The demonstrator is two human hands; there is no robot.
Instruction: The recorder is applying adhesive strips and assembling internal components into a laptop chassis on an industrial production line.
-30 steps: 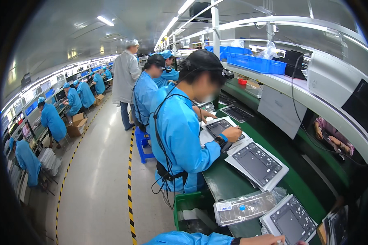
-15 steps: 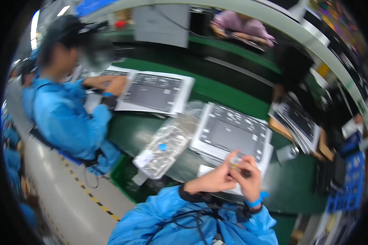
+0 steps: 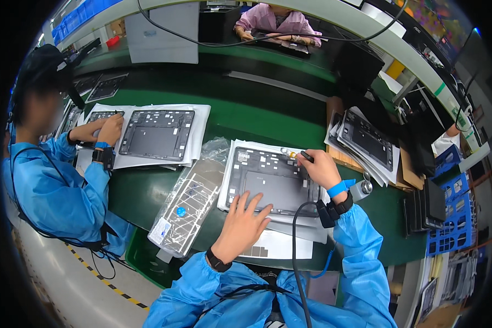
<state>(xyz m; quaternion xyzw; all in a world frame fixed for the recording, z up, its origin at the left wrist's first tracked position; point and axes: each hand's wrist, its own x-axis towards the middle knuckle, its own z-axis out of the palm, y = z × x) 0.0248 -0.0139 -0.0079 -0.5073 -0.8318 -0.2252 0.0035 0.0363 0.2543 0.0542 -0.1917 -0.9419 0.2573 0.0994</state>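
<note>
A dark grey tablet back cover (image 3: pixel 276 188), dotted with small white patches, lies on white sheets in front of me. My left hand (image 3: pixel 243 225) rests at its lower left edge with the fingers spread, holding nothing. Over the cover's upper right part, my right hand (image 3: pixel 322 169) is closed around a slim pen-like tool (image 3: pixel 306 157). The tool is dark at the hand, with yellow and white toward its far end. Its exact kind is too small to tell. Left of the cover is a clear plastic bag (image 3: pixel 188 205) holding a sheet of strips, with a blue dot on it.
At my left a co-worker (image 3: pixel 65 164) in blue handles another cover beside a second one (image 3: pixel 157 135). Stacked covers (image 3: pixel 367 143) lie at the right, near a metal-topped bottle (image 3: pixel 362 188) and a blue crate (image 3: pixel 451 221). A black cable (image 3: pixel 294 246) hangs from my right wrist.
My hands were together in front of the cover. They have separated: the left has come down at the cover's lower edge, the right has moved up over it with the tool. The view has shifted.
</note>
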